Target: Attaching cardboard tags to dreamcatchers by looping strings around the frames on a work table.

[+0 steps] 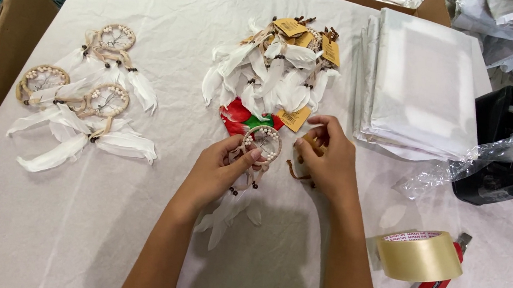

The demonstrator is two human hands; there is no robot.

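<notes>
At frame centre, the left hand [219,168] pinches a beaded dreamcatcher [262,143]; the right hand [324,161] grips its brown cord [296,172]. Tugging could likely tangle the feathers [227,214].

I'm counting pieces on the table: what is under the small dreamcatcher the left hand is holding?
Under the small dreamcatcher held by the left hand lies a red and green piece, on the white table cover. Its lower part is covered by the hoop, so its full shape can't be seen.
</notes>
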